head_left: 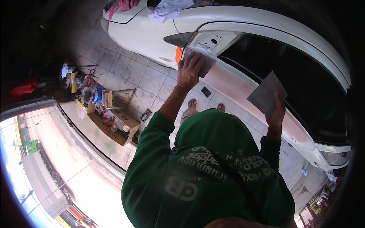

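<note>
My left hand (pixel 191 70) presses a flat dark-grey plate (pixel 207 67), stiff and straight-edged, against the white car (pixel 131 36) below its dark side window. An orange strip (pixel 178 55) shows beside those fingers; whether it belongs to the plate or the car I cannot tell. Farther right, my right hand (pixel 279 110) grips a larger square grey plate (pixel 267 93) by its edge, held up in front of the car's side. Dull pinkish patches (pixel 224 79) run along the body panel. Next to the window sits a pale triangular mount (pixel 215 41) with dark holes.
An open cardboard box (pixel 131 125) of mixed items stands on the tiled floor (pixel 146 78) at left, near a blue-and-white bucket (pixel 91 95). A dark phone-like object (pixel 205 92) lies near my feet. Cloths (pixel 167 9) rest on the car. Another vehicle's pale panel (pixel 89 133) is behind at left.
</note>
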The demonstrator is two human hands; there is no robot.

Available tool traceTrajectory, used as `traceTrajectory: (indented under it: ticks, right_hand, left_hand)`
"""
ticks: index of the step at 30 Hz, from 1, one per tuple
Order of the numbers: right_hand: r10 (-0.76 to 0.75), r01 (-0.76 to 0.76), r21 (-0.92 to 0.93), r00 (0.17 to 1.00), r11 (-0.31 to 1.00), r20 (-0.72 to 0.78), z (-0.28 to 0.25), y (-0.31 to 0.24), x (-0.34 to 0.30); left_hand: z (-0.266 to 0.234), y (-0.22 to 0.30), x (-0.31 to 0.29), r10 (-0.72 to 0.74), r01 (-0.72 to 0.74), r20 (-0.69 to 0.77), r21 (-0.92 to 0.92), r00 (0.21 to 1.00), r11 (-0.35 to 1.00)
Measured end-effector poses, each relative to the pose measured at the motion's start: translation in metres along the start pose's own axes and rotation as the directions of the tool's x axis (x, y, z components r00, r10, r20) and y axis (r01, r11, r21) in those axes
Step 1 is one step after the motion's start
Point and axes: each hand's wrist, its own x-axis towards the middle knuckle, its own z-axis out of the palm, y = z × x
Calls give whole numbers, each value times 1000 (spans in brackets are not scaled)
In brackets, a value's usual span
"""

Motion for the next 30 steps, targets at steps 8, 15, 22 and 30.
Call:
traceTrajectory:
  ticks: [8,15,22,30]
  right_hand:
    - [181,-186,225,982,956,45,3,15,-13]
    - [151,-148,196,989,969,1,3,-5,-2]
    - [628,-468,841,576,-272,523,8,-68,49]
    - [360,-549,756,666,-357,653,72,-84,41]
  left_hand:
    - [-24,8,15,63,-62,22,-21,998,998]
    - [-17,8,19,32,-32,29,-1,999,999]
    - [-39,7,-33,-155,205,332,-122,930,971]
    - [-111,110,-8,118,154,280,-780,953,606]
